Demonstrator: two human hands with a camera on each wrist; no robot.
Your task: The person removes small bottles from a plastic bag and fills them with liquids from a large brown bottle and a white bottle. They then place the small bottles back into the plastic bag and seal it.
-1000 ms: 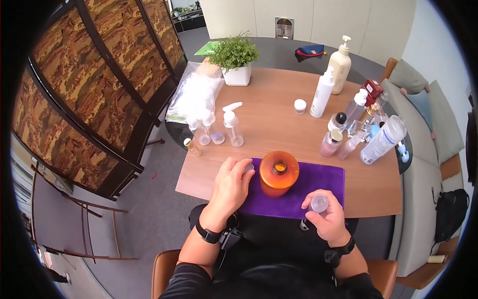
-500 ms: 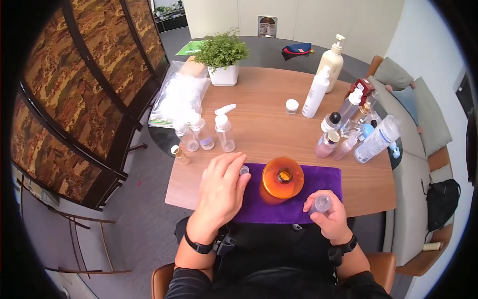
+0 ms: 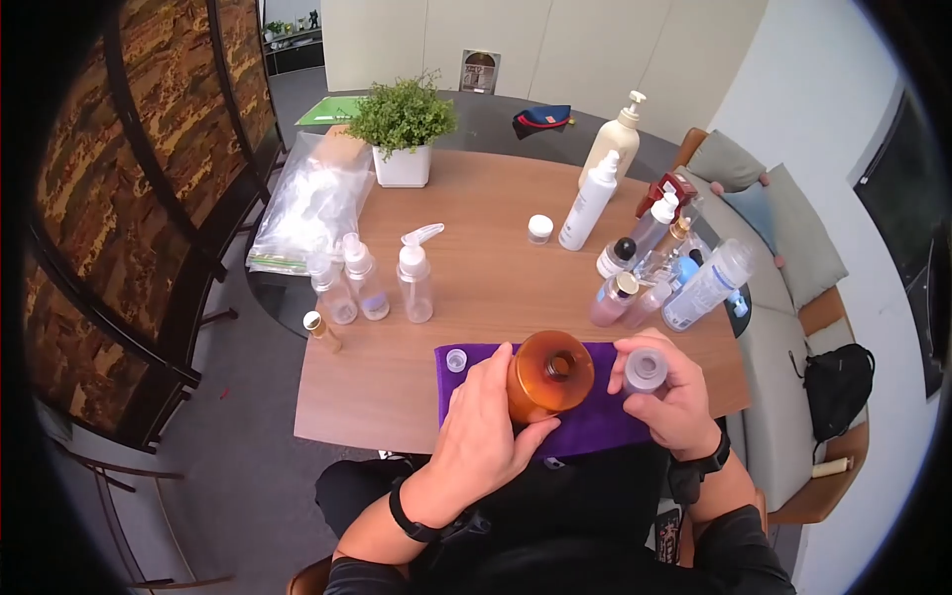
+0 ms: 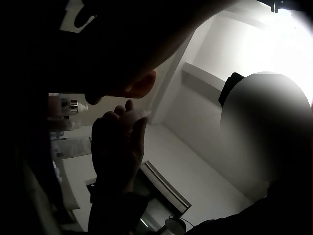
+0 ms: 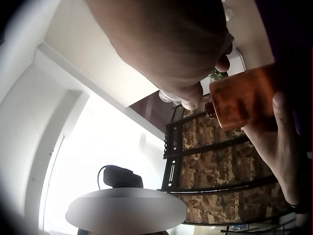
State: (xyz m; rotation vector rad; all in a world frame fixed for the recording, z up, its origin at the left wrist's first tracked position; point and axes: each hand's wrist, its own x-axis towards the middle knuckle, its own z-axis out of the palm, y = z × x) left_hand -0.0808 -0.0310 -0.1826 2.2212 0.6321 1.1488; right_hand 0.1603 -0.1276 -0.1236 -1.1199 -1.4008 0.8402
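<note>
My left hand (image 3: 486,428) grips an amber bottle (image 3: 540,397) with an open neck, thumb across its near side and fingers along its left. In the right wrist view the same bottle (image 5: 244,98) shows side-on, the left thumb against it. To its right, my right hand (image 3: 679,397) holds a small clear bottle (image 3: 645,369), uncapped, its round mouth facing up toward the head camera. A small clear cap (image 3: 456,360) lies on the purple cloth (image 3: 595,426), left of the amber bottle. The left wrist view is dark, with the right hand (image 4: 117,147) in silhouette.
Several clear pump bottles (image 3: 416,293) and a gold-capped vial (image 3: 322,332) are at the table's left. Behind them are a plastic bag (image 3: 307,208) and a potted plant (image 3: 402,129). Cosmetic bottles (image 3: 699,288) crowd the right side; a white jar (image 3: 539,229) sits mid-table.
My left hand has let go of the small cap on the cloth, moved right and taken hold of the amber bottle. The right hand still holds the small clear bottle. The head view has shifted.
</note>
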